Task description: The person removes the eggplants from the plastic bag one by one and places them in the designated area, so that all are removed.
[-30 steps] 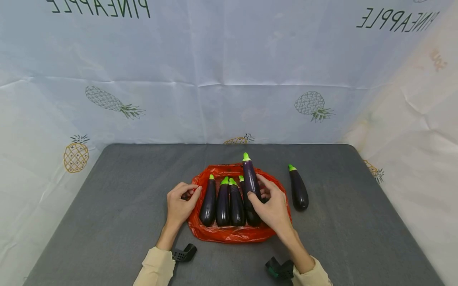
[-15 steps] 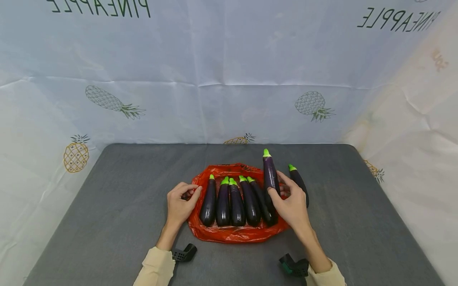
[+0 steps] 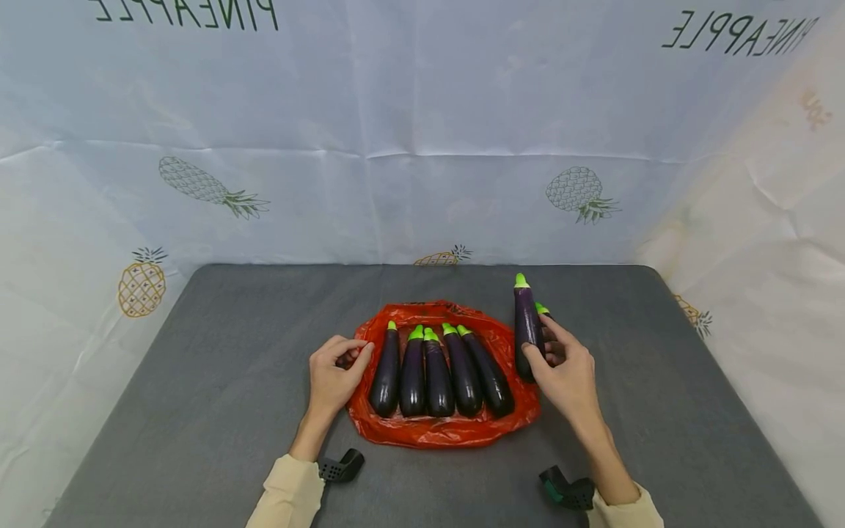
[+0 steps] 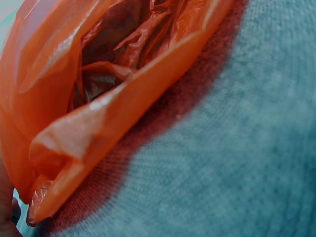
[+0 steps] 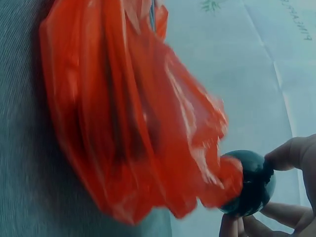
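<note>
The glossy, green-capped purple eggplant (image 3: 526, 315) is held before the white cloth backdrop (image 3: 422, 88), over the grey table (image 3: 231, 367), at the right rim of the red plastic bag (image 3: 429, 436), whose left rim is pinched by the left hand (image 3: 337, 370). It is clasped by the right hand (image 3: 564, 372), the grip parted just to its width. Judged light, firm and slick, it is best held mid-body. Mirrored green lettering (image 3: 739, 35) is read as PINEAPPLE; the bag's dark print (image 3: 454, 309) is too small.

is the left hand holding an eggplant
No, the left hand pinches the edge of the red bag, while the right hand holds an eggplant.
</note>
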The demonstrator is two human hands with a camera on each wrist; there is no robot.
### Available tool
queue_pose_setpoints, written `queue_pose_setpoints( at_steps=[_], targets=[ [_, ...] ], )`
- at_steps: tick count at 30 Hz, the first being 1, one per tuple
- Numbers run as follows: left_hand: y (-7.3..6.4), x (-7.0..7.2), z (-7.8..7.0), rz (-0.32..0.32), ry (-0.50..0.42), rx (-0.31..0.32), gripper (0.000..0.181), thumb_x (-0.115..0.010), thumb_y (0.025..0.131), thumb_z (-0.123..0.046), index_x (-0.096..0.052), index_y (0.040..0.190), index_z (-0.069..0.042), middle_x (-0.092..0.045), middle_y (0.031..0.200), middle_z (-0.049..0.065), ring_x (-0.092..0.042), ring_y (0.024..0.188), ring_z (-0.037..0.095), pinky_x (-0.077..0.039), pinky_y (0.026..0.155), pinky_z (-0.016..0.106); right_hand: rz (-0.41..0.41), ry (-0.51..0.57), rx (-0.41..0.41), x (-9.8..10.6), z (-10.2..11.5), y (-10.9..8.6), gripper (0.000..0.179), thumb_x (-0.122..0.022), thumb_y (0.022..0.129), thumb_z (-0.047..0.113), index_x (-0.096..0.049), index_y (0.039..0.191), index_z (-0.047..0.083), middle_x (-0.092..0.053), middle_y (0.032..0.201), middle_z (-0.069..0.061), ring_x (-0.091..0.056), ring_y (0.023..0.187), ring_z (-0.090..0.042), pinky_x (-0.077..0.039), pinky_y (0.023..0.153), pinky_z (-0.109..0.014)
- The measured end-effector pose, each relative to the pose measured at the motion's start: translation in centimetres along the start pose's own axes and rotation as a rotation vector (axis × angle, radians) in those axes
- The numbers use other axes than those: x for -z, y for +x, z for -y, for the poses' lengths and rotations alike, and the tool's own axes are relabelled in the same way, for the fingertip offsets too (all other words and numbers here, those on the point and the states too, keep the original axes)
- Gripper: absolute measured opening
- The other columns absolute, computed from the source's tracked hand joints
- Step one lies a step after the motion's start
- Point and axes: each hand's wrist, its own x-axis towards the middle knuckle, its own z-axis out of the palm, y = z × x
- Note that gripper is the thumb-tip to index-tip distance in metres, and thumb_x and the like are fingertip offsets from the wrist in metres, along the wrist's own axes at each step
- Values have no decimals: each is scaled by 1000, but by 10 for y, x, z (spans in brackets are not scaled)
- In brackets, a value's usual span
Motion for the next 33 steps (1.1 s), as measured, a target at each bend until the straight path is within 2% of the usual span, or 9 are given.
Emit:
queue_pose_setpoints(
  at_steps=[3, 7, 11, 16, 21, 27, 33],
  targets=[
    [1, 0, -1, 0, -4, -2, 7, -76, 75, -10, -70, 76, -13, -53, 66, -6, -47, 56, 8, -39, 51, 19, -34, -3, 59, 0, -37, 7, 51, -68, 82, 21, -53, 130, 18, -61, 108, -11, -54, 75, -12, -42, 61, -14],
    [1, 0, 0, -3, 0, 0, 8, -77, 74, -8, -70, 76, -13, -53, 65, -5, -47, 56, 8, -39, 51, 19, -93, -66, 107, 0, -94, 18, 53, -69, 81, 34, -50, 131, 34, -61, 109, 1, -57, 76, -5, -44, 60, -15],
    [0, -1, 1, -5, 6, -2, 10, -77, 71, -3, -70, 74, -9, -53, 64, 0, -47, 55, 12, -39, 50, 22, -134, -112, 81, 9, -120, 25, 53, -68, 80, 41, -49, 129, 41, -61, 109, 9, -59, 78, -6, -46, 62, -16],
    [1, -2, -2, -6, 3, -12, 12, -76, 69, 4, -68, 73, -4, -52, 62, 6, -46, 52, 19, -38, 48, 27, -143, -146, -6, 24, -136, 30, 51, -66, 80, 44, -49, 128, 44, -61, 111, 8, -59, 80, -8, -44, 62, -16],
    [1, -1, -2, -5, 17, -5, 10, -77, 71, -2, -69, 74, -8, -53, 63, 1, -47, 54, 14, -38, 50, 22, -106, -193, -82, 37, -143, 32, 50, -63, 81, 48, -46, 128, 47, -60, 113, 6, -59, 85, -8, -45, 63, -17],
    [1, 1, -2, 6, 18, 10, 7, -76, 74, -10, -70, 76, -12, -53, 65, -5, -47, 56, 9, -39, 51, 20, -52, -225, -115, 44, -153, 33, 50, -60, 83, 48, -44, 130, 48, -59, 115, 4, -58, 89, -12, -47, 61, -20],
    [0, 0, -1, 1, 17, 1, 7, -76, 74, -9, -70, 76, -12, -53, 65, -5, -47, 56, 9, -39, 51, 20, 9, -246, -115, 47, -164, 34, 52, -57, 83, 52, -42, 132, 45, -57, 117, -6, -55, 93, -22, -47, 57, -30]
  ],
)
